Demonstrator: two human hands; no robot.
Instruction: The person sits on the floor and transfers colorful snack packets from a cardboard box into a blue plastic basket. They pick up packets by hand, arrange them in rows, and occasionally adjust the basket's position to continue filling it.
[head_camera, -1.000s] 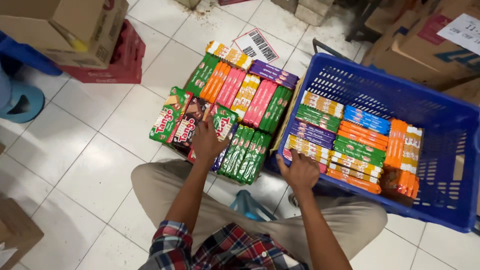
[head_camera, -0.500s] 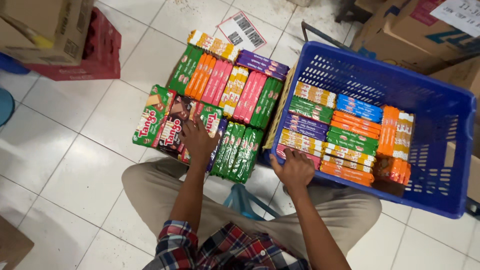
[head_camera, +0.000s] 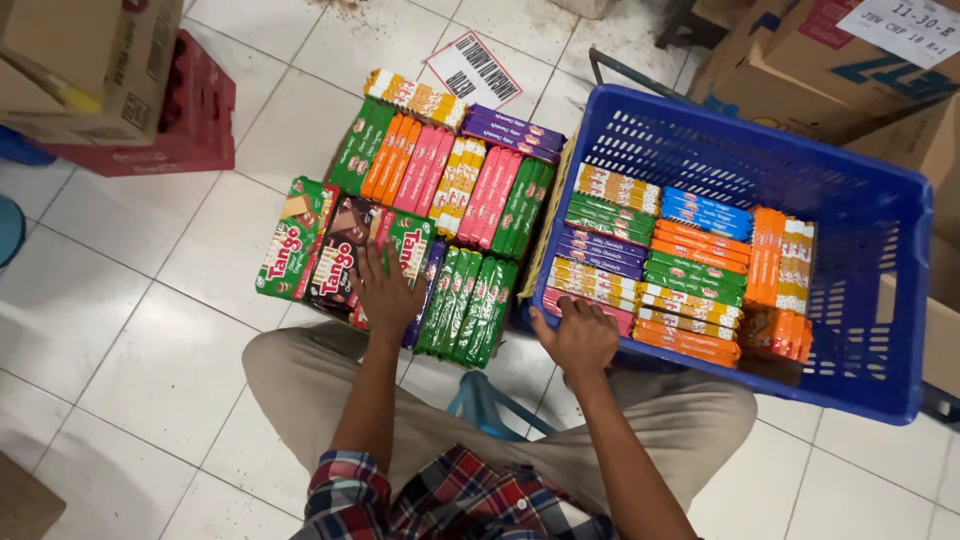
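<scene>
My left hand (head_camera: 384, 291) lies flat, fingers spread, on wafer packs (head_camera: 335, 255) in green, brown and red wrappers at the front of a spread of snack packs (head_camera: 440, 180) on the floor. My right hand (head_camera: 577, 336) grips the near rim of a blue plastic crate (head_camera: 870, 230), beside the pink and yellow packs at its front left. Inside the crate lie rows of flat packs (head_camera: 680, 265) in orange, green, purple, blue and yellow. Long green packs (head_camera: 468, 303) lie between my two hands.
Cardboard boxes (head_camera: 90, 60) rest on a red crate (head_camera: 190, 120) at the far left. More cardboard boxes (head_camera: 850, 60) stand behind the blue crate at the top right. A printed sheet (head_camera: 473, 68) lies on the white tiled floor (head_camera: 130, 330). My knees are under my arms.
The view has shifted slightly. My left hand stays on the wafer packs, and my right hand stays at the crate's near rim.
</scene>
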